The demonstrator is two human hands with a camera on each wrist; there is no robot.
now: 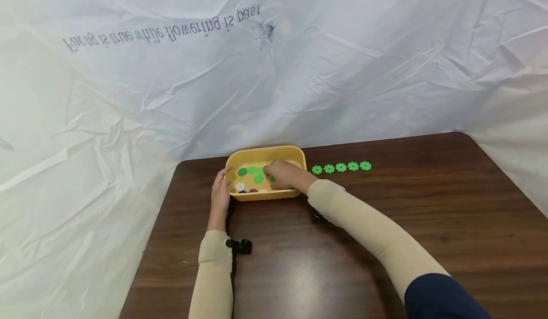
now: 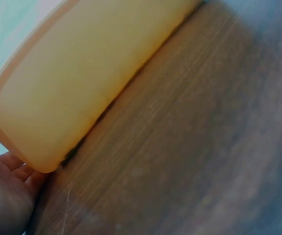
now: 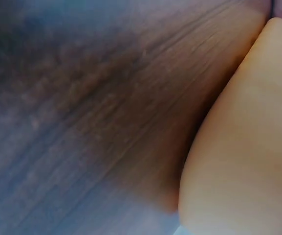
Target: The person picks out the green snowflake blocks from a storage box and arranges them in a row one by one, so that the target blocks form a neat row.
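Observation:
A yellow plastic tray (image 1: 265, 196) stands near the table's back edge, holding several small notched discs. Among them are bright green discs (image 1: 258, 178), a dark green disc (image 1: 242, 171) and a white disc (image 1: 239, 186). My left hand (image 1: 220, 195) grips the tray's left end, its fingers at the rim; the left wrist view shows the hand (image 2: 9, 191) against the tray's outer wall (image 2: 92, 73). Over the right side, my right hand (image 1: 284, 174) reaches inside with bent fingers by the green discs. Its fingertips are partly hidden, so whether they pinch a disc is unclear.
Right of the tray, several bright green discs (image 1: 341, 167) lie in a row on the dark brown wooden table (image 1: 385, 224). A pale printed cloth (image 1: 205, 86) hangs behind the table. Black wrist cameras, one at the left wrist (image 1: 239, 246), sit on both sleeves.

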